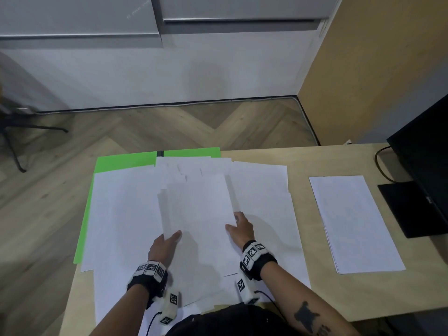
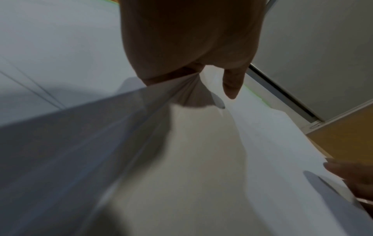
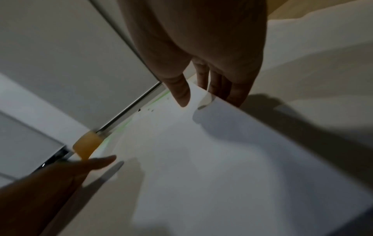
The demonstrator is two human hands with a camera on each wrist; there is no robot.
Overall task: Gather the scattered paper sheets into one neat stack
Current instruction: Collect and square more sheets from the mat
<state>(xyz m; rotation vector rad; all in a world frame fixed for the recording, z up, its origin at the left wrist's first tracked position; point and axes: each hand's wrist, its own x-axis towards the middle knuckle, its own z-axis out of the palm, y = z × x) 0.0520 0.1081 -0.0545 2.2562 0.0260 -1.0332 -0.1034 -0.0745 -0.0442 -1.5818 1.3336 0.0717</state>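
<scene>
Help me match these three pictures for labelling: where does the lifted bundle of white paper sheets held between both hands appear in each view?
Head: the lifted bundle of white paper sheets is at centre, between the left hand and right hand.
Left wrist: lower centre, pinched at its near corner.
Right wrist: centre and lower right.
Shared landmark: the bright green sheet under the papers.

Perhaps a dozen sheets (image 1: pixel 126 214), two hands (image 1: pixel 164 246).

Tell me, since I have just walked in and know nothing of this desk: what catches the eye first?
A spread of white paper sheets covers the desk's middle, over a green folder at the far left. Both hands hold one bundle of sheets lifted above the rest, the left hand at its near left corner, the right hand at its right edge. A separate neat stack lies apart to the right, beside a black monitor.
</scene>
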